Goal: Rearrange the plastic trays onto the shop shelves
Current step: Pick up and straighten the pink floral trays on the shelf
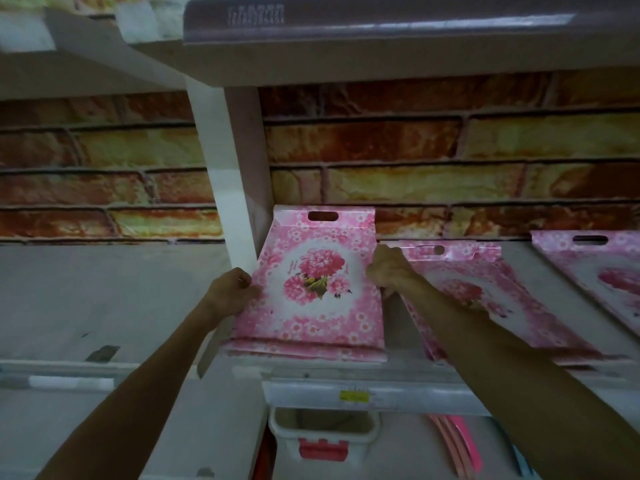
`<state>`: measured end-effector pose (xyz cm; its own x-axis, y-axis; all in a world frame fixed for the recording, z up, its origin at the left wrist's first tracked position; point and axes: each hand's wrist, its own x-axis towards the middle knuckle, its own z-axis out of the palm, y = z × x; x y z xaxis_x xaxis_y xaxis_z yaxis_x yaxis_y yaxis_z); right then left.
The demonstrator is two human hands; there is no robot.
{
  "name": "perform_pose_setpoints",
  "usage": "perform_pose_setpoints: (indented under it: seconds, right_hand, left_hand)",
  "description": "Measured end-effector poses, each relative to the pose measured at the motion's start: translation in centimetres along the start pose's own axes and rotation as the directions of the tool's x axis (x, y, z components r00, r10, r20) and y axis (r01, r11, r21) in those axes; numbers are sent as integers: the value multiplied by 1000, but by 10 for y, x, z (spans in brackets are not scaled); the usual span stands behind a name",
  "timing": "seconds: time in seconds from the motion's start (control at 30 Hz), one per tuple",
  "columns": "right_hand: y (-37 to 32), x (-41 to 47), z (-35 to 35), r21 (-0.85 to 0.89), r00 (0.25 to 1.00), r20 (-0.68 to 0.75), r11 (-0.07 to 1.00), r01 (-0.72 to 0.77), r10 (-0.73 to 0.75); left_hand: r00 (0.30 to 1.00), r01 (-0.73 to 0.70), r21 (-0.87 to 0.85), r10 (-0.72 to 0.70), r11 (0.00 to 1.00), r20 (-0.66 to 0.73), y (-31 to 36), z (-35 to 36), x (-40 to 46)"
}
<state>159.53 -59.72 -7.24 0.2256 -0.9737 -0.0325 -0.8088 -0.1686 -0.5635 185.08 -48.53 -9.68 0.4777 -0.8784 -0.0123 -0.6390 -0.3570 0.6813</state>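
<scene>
A pink floral plastic tray [311,282] with a handle slot lies on top of a stack on the shelf [394,344], against the white upright [235,188]. My left hand [235,289] grips the tray's left edge. My right hand [388,268] holds its right edge. A second stack of the same pink trays [485,299] sits just right of it, partly under my right forearm. A third pink tray [595,268] lies at the far right, cut off by the frame.
Brick-pattern wall [415,143] backs the shelves. A shelf bay [104,299] lies left of the upright. Another shelf [346,57] hangs above. Below stand a white container with a red clip [322,434] and pink items [460,445].
</scene>
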Motion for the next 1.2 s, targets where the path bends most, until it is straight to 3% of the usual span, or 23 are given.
perform_pose_setpoints:
  seconds: [0.4,0.6,0.8,0.93,1.1,1.2]
  right_hand:
    - [10,17,35,-103,998,53,995,-16,21]
    - [11,24,41,-223,998,61,975,5,9]
    - [3,17,8,-259,994,62,960,108,-95]
    - [10,12,-30,-243,975,41,944,224,-220]
    - [42,-3,-68,-143,956,-87,953,268,-282]
    - [65,-9,-81,-89,944,-135,953,291,-301]
  left_hand:
    - [995,-95,243,91,965,28,-26,20,17]
    - [992,-125,276,113,953,58,-26,27,19]
    - [989,-101,344,56,933,138,-32,28,27]
    - [992,-126,353,117,927,48,-27,27,20]
    - [966,-236,120,246,964,-76,20,37,1]
    - [973,-230,-119,233,966,6,61,57,-13]
